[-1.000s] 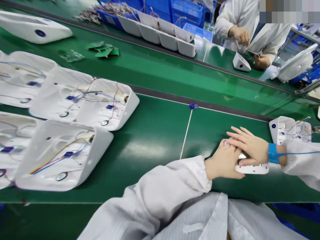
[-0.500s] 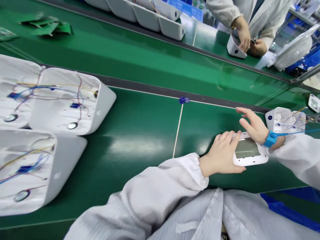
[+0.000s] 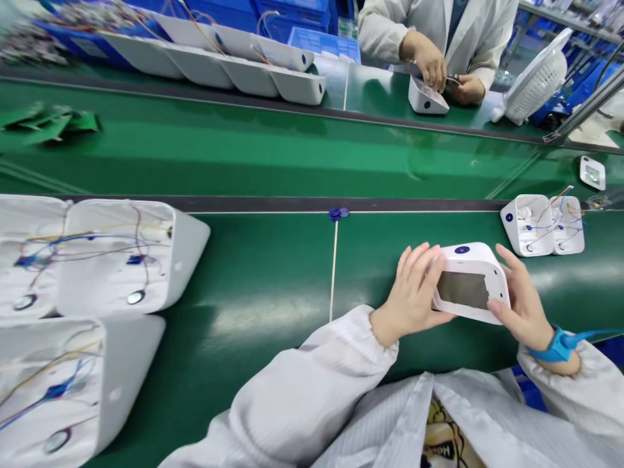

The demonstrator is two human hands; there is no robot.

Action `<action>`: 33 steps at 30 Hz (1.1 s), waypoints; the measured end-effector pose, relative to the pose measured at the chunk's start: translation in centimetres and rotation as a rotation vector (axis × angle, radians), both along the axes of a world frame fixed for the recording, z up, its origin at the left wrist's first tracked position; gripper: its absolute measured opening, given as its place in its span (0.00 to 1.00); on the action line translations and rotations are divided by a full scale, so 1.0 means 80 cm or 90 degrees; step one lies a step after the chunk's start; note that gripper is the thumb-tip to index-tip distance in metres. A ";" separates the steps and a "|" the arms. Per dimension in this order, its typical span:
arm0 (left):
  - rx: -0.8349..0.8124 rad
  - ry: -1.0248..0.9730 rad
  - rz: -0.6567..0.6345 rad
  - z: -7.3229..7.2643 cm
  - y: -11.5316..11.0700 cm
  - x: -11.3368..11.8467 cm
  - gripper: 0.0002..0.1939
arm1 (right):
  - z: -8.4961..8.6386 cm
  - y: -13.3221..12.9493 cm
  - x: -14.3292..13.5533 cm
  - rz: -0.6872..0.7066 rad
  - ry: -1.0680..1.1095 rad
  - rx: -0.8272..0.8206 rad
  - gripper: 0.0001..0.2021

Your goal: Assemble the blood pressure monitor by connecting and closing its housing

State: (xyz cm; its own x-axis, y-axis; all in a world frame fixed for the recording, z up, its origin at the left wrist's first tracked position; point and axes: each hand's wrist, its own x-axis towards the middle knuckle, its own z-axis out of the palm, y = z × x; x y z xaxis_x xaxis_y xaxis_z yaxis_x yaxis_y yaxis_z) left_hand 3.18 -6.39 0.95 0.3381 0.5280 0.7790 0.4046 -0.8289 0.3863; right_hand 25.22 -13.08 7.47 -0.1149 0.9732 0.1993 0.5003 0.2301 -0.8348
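A white device housing (image 3: 470,311) with a grey screen and a dark blue round button on its upper side is held between my two hands. My left hand (image 3: 414,296) grips its left side, fingers at the upper left corner. On its right side, my right hand (image 3: 524,305) has the thumb on the front face near the screen; the other fingers are partly behind the housing. A blue band circles my right wrist. Both hands are above the green work surface (image 3: 263,273), near its front.
Large white shells (image 3: 190,253) with wires lie at left. Two smaller wired shells (image 3: 526,227) stand at right. Small blue pieces (image 3: 336,214) lie by the rail. Across the belt, a person's hands (image 3: 431,65) work on another housing (image 3: 426,97).
The housing is now tilted up, showing its blue button. My right hand has come down onto its right side from above it. The view has shifted and turned.
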 end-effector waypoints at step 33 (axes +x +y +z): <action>-0.278 -0.119 0.079 -0.010 0.008 -0.002 0.49 | -0.062 0.047 -0.033 -0.065 -0.211 0.301 0.44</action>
